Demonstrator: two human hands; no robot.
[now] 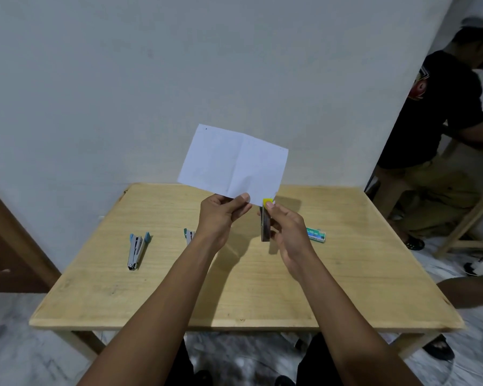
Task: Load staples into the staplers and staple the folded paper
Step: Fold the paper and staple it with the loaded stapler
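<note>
My left hand (221, 215) pinches the lower edge of a white folded paper (232, 160), held upright above the wooden table (234, 288). My right hand (286, 229) grips a yellow-tipped stapler (266, 221), whose jaw sits at the paper's lower right corner. A blue stapler (136, 250) lies open on the table's left side. A green stapler (188, 235) lies behind my left wrist, mostly hidden. A green staple box (316, 235) lies to the right of my right hand.
A grey wall rises right behind the table. A person in a black shirt (441, 112) leans on another wooden table at the far right. A dark wooden door (9, 246) is at the left. Cables lie on the marble floor at the right.
</note>
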